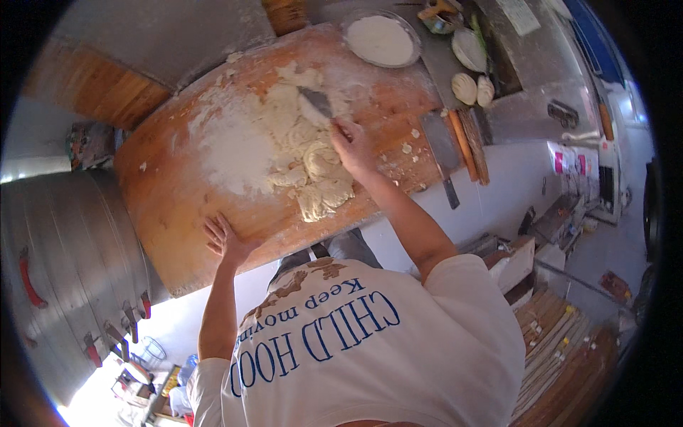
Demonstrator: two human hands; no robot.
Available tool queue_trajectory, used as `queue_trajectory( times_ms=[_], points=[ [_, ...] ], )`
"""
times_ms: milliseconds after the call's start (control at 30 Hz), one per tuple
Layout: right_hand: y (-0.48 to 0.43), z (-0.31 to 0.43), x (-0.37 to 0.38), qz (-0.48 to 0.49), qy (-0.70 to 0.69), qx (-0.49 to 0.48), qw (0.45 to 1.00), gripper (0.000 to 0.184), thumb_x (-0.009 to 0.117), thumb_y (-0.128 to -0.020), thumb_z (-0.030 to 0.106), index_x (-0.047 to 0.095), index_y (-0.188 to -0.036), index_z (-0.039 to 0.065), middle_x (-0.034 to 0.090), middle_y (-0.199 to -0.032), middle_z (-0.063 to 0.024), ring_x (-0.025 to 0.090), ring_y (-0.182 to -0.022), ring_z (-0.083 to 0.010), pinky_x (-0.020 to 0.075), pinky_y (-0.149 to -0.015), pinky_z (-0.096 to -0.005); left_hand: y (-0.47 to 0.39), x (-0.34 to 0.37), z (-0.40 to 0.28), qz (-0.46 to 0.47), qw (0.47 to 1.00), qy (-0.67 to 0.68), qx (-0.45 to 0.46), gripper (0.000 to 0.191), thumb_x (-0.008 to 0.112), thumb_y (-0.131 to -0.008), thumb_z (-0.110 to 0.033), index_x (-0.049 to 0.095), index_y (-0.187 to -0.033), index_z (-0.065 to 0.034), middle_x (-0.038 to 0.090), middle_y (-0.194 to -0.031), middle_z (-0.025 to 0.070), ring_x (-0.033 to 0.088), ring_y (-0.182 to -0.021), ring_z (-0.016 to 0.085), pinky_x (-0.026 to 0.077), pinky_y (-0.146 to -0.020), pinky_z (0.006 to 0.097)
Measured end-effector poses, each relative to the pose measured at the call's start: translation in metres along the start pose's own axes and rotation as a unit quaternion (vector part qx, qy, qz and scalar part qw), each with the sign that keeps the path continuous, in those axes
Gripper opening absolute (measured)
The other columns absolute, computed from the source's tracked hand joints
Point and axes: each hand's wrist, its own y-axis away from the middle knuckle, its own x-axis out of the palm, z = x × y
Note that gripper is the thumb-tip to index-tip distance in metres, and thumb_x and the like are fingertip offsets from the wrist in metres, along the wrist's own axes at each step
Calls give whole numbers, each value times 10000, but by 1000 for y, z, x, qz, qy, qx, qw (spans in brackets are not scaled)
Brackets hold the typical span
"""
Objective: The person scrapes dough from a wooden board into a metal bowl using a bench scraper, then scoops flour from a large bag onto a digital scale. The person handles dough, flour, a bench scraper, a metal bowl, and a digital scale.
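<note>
My right hand (352,149) grips a flat metal scraper (315,102), its blade lying against the dough on the far side. Soft, folded dough (323,165) is heaped under and beside that hand. Thinner dough sheets (283,104) spread away toward the back, and a patch of white flour (235,152) covers the wood to their left. My left hand (227,240) is spread flat, fingers apart, on the near left part of the wooden board (171,235). It holds nothing and is apart from the dough.
A bowl of flour (381,40) stands at the board's back right. A cleaver (440,144) and a rolling pin (463,144) lie at the right edge, near two pale buns (464,89). Left of the board stands a large metal drum-like container (69,235) with red-handled clamps.
</note>
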Motion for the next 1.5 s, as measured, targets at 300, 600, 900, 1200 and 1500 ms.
queue_trajectory(
  times_ms=[300,600,900,1200,1500],
  points=[
    [103,-10,-153,10,41,5,999,542,656,-924,141,500,-1436,62,611,-983,-28,533,-732,-90,463,-637,-246,-5,5,5,-3,1000,10,7,1539,873,-568,-631,-209,-1560,-167,-291,-1606,181,-282,-1474,376,-46,-1140,661],
    [137,-29,-170,-32,-228,143,963,570,616,-912,44,467,-1461,84,536,-875,16,479,-669,-78,416,-561,-253,5,-12,-13,-63,996,-32,56,1213,847,-708,-481,85,-1588,-140,9,-1635,199,31,-1507,355,147,-1147,623],
    [155,24,-10,166,-43,-195,966,487,603,-953,217,509,-1411,77,512,-1385,-224,521,-1257,-342,431,-1044,-410,97,-42,-201,208,624,750,69,159,571,-992,-145,606,-1113,-48,663,-995,115,632,-862,213,519,-770,364],
    [29,-78,-104,-223,338,-77,911,650,587,-987,362,387,-1469,-25,401,-1515,-226,400,-1393,-351,305,-1159,-415,74,-30,-156,151,678,719,-32,47,577,-991,-123,578,-1015,-82,595,-759,19,568,-643,143,533,-727,387],
    [111,-138,-217,-318,450,-97,829,571,680,-875,239,487,-1384,68,594,-1222,-222,564,-1145,-381,444,-990,-489,89,-43,-131,100,724,682,25,117,593,-987,-127,570,-1087,-70,589,-739,45,552,-589,138,541,-701,378]
  ],
)
